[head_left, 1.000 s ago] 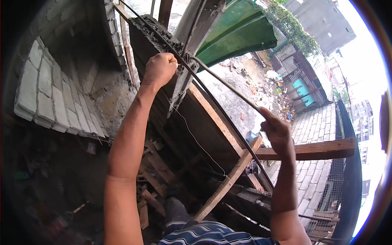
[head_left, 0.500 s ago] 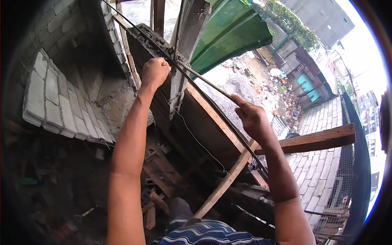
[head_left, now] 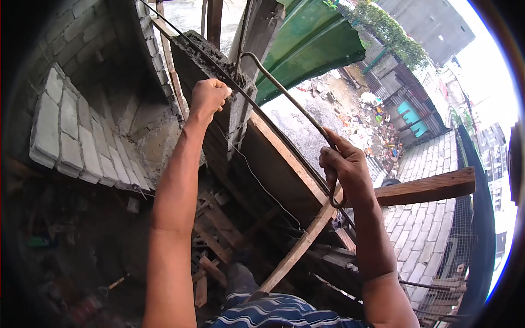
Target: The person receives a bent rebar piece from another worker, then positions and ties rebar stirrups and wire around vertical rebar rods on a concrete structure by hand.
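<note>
Notably, the hooked rod point(head_left: 298, 105) slants from upper centre, its bent tip above the long dark bar point(head_left: 188, 44), down to right of centre, where the right hand is clamped on it point(head_left: 349, 167). That tip lies up and right of the left hand point(head_left: 211, 99), the nearer one, its fingers drawn together beside the bar; contents unconfirmed.

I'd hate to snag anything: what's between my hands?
Head view: the concrete post, wooden board and long dark bar lie between the left hand and right hand.
</note>
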Motion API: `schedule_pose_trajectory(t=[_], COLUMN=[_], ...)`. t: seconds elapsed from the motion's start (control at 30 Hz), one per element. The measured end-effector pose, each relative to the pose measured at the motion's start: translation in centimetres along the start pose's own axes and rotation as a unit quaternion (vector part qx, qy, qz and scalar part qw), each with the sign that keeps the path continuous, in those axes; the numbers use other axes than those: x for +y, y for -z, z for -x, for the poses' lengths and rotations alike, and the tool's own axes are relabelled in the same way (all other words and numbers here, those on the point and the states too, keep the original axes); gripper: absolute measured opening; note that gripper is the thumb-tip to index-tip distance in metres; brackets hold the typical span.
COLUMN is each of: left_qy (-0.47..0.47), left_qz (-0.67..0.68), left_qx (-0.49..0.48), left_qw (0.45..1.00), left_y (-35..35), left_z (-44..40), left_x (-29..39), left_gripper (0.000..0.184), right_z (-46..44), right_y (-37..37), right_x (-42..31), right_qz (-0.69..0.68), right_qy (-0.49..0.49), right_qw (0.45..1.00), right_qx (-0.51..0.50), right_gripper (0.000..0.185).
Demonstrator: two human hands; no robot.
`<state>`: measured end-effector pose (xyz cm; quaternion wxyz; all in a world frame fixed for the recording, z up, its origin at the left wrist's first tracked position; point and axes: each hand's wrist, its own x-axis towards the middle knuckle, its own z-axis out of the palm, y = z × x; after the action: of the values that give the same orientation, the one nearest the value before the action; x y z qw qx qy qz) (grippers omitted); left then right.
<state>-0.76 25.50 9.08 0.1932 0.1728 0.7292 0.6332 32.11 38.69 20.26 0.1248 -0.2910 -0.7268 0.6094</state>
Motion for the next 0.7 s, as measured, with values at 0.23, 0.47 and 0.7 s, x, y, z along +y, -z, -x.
schedule_pose_trajectory(t=[0.23,0.47,0.7], left_qy=[0.059,-0.326,-0.406], left_qz=[0.112,-0.356,-0.409], left_qx=[0.059,0.099,0.074], left_qw=[0.99,0.87,0.814], left_y=[-1.1,-0.5,2.0], left_z=[1.0,1.1,-1.5], left_x=[-0.4,-0.5,-0.1], left_gripper=[0.007,0.01,0.017], right_z=[-0.1,-8.1,-16.5], right_y=[0.7,-2.7,-11.6], right_x=[1.8,1.1,0.3], right_qz=[0.04,-0.078,-0.203], right_qy=[-0.033,-0.035,0.014], right_qw=[0.998,0.996,0.979], right_qx=[0.033,-0.033,0.023], right_gripper=[0.039,0.023,0.022])
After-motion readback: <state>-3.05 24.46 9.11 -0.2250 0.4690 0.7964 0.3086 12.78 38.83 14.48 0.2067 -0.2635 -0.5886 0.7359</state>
